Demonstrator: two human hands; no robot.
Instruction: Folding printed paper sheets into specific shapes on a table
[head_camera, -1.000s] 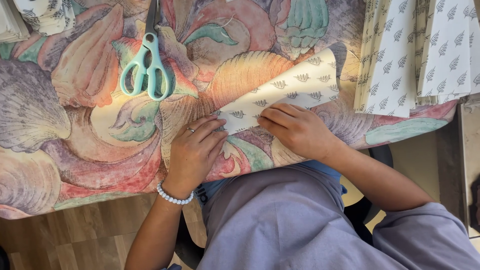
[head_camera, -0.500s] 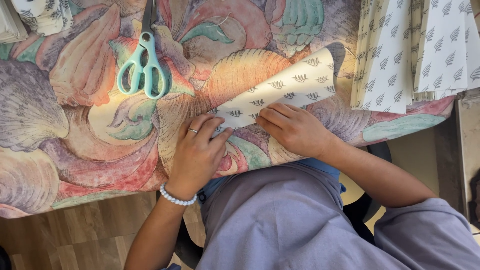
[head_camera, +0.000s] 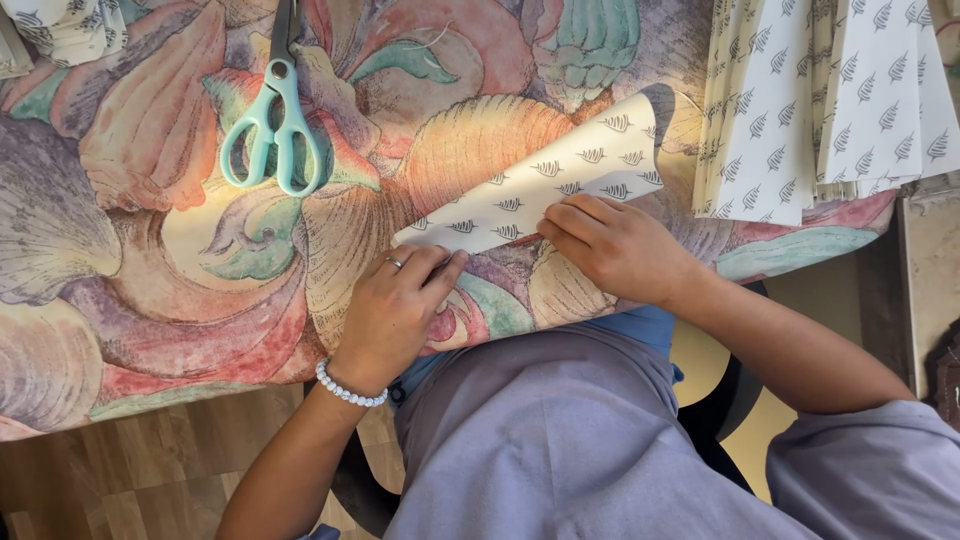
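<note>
Two hands press a folded patterned paper sheet flat on the table.

The left hand (head_camera: 392, 305) lies with fingers stretched on the paper sheet's (head_camera: 560, 180) near corner; the right hand (head_camera: 612, 245), loosely curled, pins its lower edge, gripping nothing. Fingers hide part of that edge. The scissors' (head_camera: 275, 125) blades run out of view at the top; a stack of similar sheets (head_camera: 825, 110) is cut off at right.
</note>
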